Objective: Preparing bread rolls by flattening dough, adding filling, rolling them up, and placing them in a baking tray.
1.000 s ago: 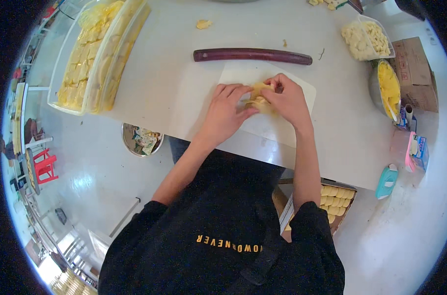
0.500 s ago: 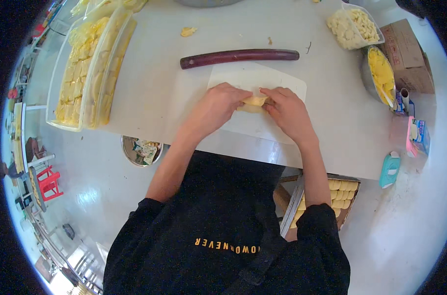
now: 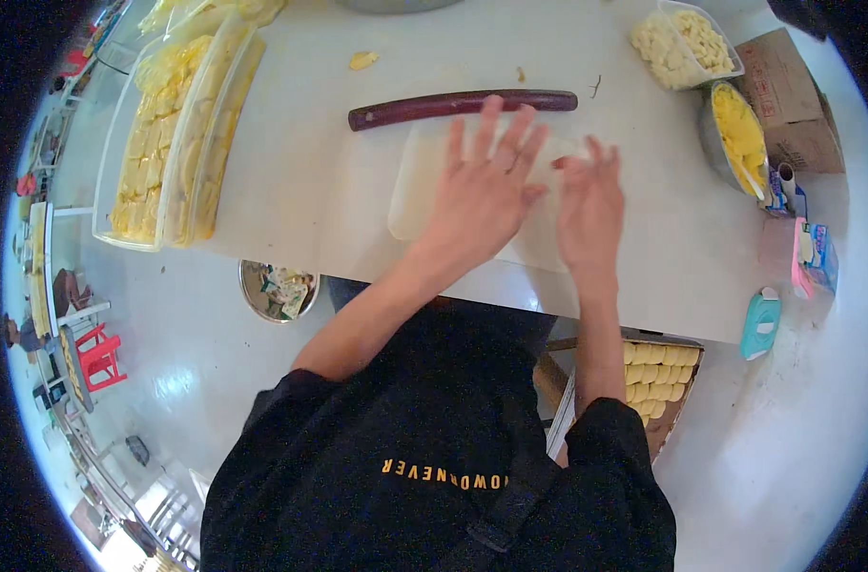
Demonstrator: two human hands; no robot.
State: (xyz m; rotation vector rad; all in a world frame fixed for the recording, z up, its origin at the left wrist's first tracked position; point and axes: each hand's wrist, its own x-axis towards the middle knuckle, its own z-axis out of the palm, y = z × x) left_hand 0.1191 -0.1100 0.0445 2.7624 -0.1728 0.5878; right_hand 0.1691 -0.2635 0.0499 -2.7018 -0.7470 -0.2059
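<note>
My left hand (image 3: 485, 195), fingers spread, is over a white board (image 3: 410, 195) on the table. Beside it my right hand (image 3: 591, 210) is slightly blurred, its thumb apart from its loosely bent fingers, and nothing shows in it. The small yellow dough piece is out of sight; whether it lies beneath my left hand I cannot tell. Just beyond the board lies a dark red rolling pin (image 3: 396, 112), close to my left fingertips.
Left, a clear tub (image 3: 157, 243) holds yellow dough pieces. At right are a two-part tub (image 3: 736, 67), a metal bowl (image 3: 715, 143) of yellow filling, a cardboard box (image 3: 787, 105) and a teal pack (image 3: 760, 324). Below the table edge are a tray (image 3: 677, 410) of shaped dough and a waste bowl (image 3: 246, 291).
Both hands have come off their pinch on the dough piece. My left hand has moved right and spread out flat; my right hand has shifted slightly right. The dough no longer shows.
</note>
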